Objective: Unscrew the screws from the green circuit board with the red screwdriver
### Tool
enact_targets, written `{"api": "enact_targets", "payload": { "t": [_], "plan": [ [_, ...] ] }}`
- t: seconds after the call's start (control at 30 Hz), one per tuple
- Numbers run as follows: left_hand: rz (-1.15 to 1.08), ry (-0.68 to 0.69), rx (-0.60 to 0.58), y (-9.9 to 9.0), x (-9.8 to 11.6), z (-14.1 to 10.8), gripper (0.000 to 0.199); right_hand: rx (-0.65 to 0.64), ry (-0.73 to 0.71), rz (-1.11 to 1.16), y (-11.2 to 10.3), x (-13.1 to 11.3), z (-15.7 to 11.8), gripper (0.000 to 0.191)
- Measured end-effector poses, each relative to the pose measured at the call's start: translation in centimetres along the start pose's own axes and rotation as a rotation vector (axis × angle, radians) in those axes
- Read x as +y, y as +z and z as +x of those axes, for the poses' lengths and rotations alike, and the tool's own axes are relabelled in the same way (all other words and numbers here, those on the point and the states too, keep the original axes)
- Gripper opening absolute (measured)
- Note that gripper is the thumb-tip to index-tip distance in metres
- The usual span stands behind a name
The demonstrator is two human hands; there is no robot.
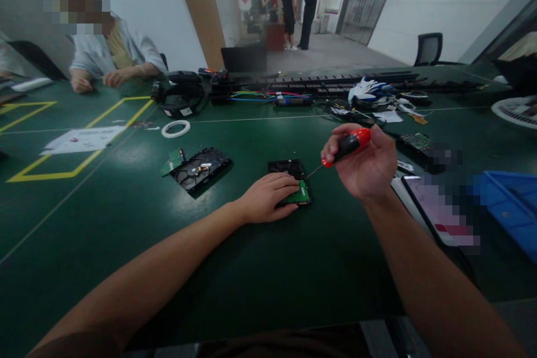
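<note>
A black hard drive with a green circuit board (302, 192) lies on the green table in front of me. My left hand (271, 197) holds it down, fingers across its top and thumb along the near edge, hiding its left part. My right hand (364, 165) is closed around a red and black screwdriver (350, 145), raised right of the drive. The screwdriver's thin shaft slants down to the drive's right edge; whether the tip touches a screw is too small to tell. Left of my left hand lies another opened drive (202, 170), with a separate green board (172, 162) against it.
A white ring (175, 128) and paper (86, 140) lie left. Cables (272, 96), gloves (369, 90) and black parts line the far side. At right are another drive (419, 148), a tablet-like device (440, 212) and a blue bin (512, 207). A person sits across at far left.
</note>
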State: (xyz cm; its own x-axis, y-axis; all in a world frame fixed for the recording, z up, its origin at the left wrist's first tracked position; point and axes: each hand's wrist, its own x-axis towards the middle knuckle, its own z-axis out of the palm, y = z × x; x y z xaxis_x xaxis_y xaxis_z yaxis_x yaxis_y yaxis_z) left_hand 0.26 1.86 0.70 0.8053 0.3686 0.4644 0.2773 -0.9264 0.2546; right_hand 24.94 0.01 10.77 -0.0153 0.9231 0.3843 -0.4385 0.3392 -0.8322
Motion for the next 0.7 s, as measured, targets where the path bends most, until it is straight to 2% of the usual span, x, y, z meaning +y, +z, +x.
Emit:
{"api": "enact_targets", "payload": {
  "t": [0.1, 0.3, 0.5, 0.7],
  "plan": [
    [-0.004, -0.001, 0.007, -0.03, 0.07, 0.03, 0.044, -0.008, 0.003, -0.014, 0.05, -0.08, 0.02, 0.048],
    [0.001, -0.002, 0.002, 0.06, -0.05, 0.0, 0.044, 0.031, 0.012, 0.003, -0.12, -0.01, 0.04, 0.042],
    [0.012, 0.007, 0.011, 0.2, -0.2, -0.05, 0.044, 0.051, -0.053, -0.034, -0.26, 0.18, 0.08, 0.032],
    [0.004, -0.001, 0.011, 0.2, -0.12, -0.05, 0.044, -0.002, 0.035, 0.0, -0.32, 0.15, 0.02, 0.033]
  ]
}}
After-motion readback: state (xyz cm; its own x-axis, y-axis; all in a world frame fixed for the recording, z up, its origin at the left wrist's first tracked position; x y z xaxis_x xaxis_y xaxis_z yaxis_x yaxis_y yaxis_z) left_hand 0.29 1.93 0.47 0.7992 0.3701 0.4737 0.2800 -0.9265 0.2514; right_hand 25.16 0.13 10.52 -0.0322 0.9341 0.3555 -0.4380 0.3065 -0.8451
